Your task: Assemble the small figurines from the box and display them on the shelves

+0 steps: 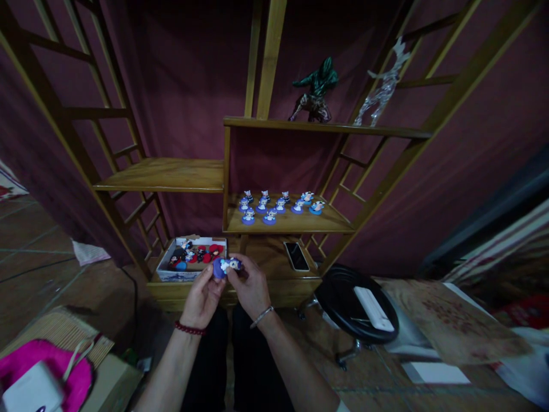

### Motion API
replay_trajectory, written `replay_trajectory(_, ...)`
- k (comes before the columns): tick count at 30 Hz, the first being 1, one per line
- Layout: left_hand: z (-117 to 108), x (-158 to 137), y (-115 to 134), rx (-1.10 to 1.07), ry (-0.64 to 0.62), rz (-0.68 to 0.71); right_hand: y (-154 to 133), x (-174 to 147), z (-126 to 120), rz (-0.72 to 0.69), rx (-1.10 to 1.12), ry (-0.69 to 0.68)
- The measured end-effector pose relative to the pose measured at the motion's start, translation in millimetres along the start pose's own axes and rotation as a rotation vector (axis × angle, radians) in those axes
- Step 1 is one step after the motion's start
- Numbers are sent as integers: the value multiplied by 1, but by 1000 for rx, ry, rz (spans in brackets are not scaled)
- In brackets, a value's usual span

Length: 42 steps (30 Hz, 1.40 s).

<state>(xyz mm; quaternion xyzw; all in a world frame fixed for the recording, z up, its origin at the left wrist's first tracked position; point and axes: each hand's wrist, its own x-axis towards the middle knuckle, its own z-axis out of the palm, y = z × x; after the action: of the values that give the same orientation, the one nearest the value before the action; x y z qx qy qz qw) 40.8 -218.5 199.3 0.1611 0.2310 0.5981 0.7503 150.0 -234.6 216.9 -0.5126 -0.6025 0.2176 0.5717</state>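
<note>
Between my two hands is a small figurine [226, 266] with a round purple base, tipped on its side. The fingers of my left hand [205, 292] pinch the base, and my right hand [251, 286] grips the figure's other end. Just behind them an open cardboard box [165, 273] holds several more figurines [201, 253], some on red bases. On the middle shelf [291, 226], similar figurines [270, 216] stand upright in rows, on purple and blue bases.
A phone [297, 256] lies on the low shelf, right of my hands. Above stand a green-hooded statue [319, 88] and a clear deer-like figure [384, 86]. A black stool [347, 303] bearing a white object [373, 308] is at right. Bottom left is a carton [111, 383] beside pink cloth [72, 363].
</note>
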Motion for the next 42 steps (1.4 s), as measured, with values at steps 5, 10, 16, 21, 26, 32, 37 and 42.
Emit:
replay_trajectory(5,1,-1,0,2,11,-11,-1,2,-3,-3,-14,8)
replay_trajectory(10,1,-2,1,4,35,-26,1,3,-4,14,-29,3)
replay_trajectory(16,3,-1,0,9,40,-20,-1,3,-5,5,-13,-3)
replay_trajectory(21,2,0,-1,12,34,-17,-2,4,-6,-7,-6,-12)
replay_trajectory(26,1,0,-2,31,44,-20,-1,4,-8,-27,-8,-20)
replay_trajectory(32,1,1,-2,48,44,-24,-3,5,-10,-40,-10,-49)
replay_trajectory(37,3,0,-2,58,57,-25,-5,6,-11,-49,-22,-56)
replay_trajectory(42,5,-2,-1,73,57,-26,-6,5,-13,-80,-23,-45)
